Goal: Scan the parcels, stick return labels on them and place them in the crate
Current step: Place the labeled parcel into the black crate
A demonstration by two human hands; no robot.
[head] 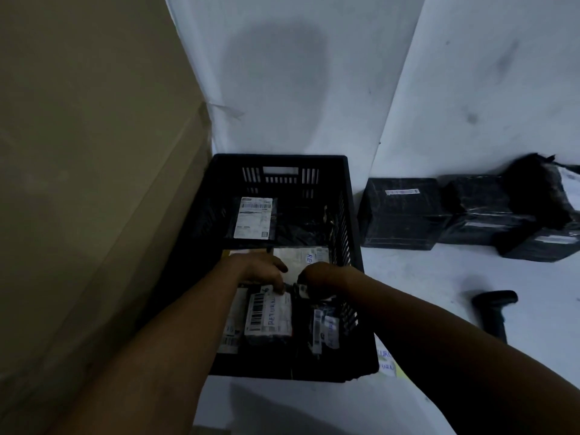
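Crate (351,221), black slatted plastic, centre of frame, its long axis running from the lower edge toward the upper middle, set against a tall cardboard box (94,183) at left. Inside: parcel with RETURN label (269,318) at lower centre, long axis up-frame, barcode strip along its left side, lettering reading sideways; dark parcel (324,332) to its right, label also lengthwise; white parcel (301,260) above the hands; black parcel with shipping label (253,218) at the far end, upright in frame. Left hand (262,273) reaches in from lower left, palm down, fingers curled onto the top edge of the RETURN-labelled parcel. Right hand (317,279) reaches in from lower right, fingers bent down on a small dark item; grip unclear. Scanner (496,309) lies on the floor at right; wrapped black boxes (405,215) line the wall at upper right.
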